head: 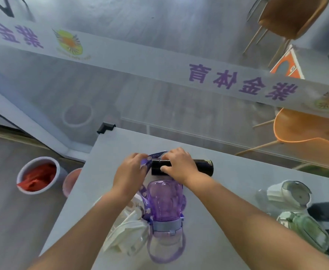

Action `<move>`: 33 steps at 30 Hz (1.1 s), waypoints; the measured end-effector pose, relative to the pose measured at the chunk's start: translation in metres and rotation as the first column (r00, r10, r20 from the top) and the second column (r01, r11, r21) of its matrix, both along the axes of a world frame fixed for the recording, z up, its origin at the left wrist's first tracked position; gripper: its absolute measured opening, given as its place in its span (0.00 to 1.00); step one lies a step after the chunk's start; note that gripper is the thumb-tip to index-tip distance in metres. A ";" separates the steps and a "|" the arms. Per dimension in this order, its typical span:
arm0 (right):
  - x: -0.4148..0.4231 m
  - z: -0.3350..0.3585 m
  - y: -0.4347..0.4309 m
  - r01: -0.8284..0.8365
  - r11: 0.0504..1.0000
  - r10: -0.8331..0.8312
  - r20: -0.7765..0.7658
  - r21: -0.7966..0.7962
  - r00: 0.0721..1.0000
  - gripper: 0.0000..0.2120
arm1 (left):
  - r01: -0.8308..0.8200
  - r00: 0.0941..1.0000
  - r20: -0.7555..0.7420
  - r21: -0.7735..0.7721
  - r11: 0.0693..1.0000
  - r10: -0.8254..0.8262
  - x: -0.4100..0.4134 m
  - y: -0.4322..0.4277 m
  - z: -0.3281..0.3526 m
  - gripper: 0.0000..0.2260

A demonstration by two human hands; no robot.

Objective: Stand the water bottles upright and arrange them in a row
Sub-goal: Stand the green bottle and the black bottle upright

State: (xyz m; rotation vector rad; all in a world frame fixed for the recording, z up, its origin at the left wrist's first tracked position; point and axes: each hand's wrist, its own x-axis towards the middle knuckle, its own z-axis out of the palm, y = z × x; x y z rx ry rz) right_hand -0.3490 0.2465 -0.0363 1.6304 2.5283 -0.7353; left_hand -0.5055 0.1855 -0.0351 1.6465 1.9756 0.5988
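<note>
Presently the right hand (179, 164) has its fingers (166, 169) wrapped over a black cylindrical bottle (200, 167) lying on its side at the far part of the pale grey desk (237, 184), while the left hand (129, 172) pinches a patterned purple strap (155, 155) beside the bottle's cap end. That strap seems to belong to the translucent purple plastic bottle (164, 203) lying just nearer. A sound approach would be to free the strap first, then tip the black bottle onto its base. More bottles lie at the desk's right: a clear white-lidded one (288, 193) and a greenish one (306, 230).
</note>
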 end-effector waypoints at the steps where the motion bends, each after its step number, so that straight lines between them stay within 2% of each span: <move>1: -0.009 -0.007 0.007 -0.031 0.999 0.032 0.040 -0.028 0.999 0.19 | 0.007 1.000 -0.004 -0.011 1.000 -0.007 -0.007 0.001 -0.004 0.13; 7: -0.041 -0.039 0.030 -0.230 0.968 0.249 0.294 -0.097 0.923 0.26 | 0.038 0.999 -0.016 -0.054 0.998 -0.039 -0.042 0.005 -0.018 0.12; 11: -0.045 -0.041 0.032 -0.260 0.962 0.274 0.290 -0.088 0.917 0.23 | 0.067 0.998 -0.013 -0.092 0.994 -0.068 -0.051 0.008 -0.022 0.12; 13: -0.040 -0.032 0.033 -0.216 0.976 0.219 0.227 -0.035 0.949 0.22 | 0.080 0.997 -0.006 -0.108 0.991 -0.081 -0.052 0.010 -0.024 0.12; 16: -0.020 -0.009 0.030 -0.055 0.996 0.052 0.044 0.069 0.998 0.24 | 0.111 0.994 0.024 -0.114 0.987 -0.109 -0.043 0.018 -0.022 0.12; 20: 0.018 0.026 0.010 0.194 0.964 -0.177 -0.105 0.180 0.979 0.28 | 0.211 0.976 0.066 -0.088 0.974 -0.205 -0.012 0.031 -0.010 0.14; 24: 0.059 0.050 -0.012 0.326 0.910 -0.303 -0.127 0.255 0.945 0.32 | 0.324 0.944 0.096 -0.068 0.944 -0.317 0.030 0.037 0.002 0.15; 27: 0.085 0.064 -0.023 0.373 0.878 -0.363 -0.091 0.300 0.927 0.31 | 0.407 0.910 0.117 -0.072 0.910 -0.398 0.063 0.037 0.012 0.17; 30: 0.109 0.072 -0.030 0.436 0.854 -0.433 -0.076 0.284 0.898 0.28 | 0.490 0.869 0.123 -0.078 0.868 -0.479 0.093 0.035 0.016 0.21; 33: 0.131 0.076 -0.035 0.554 0.801 -0.537 -0.140 0.226 0.832 0.25 | 0.547 0.836 0.132 -0.118 0.829 -0.533 0.119 0.030 0.015 0.24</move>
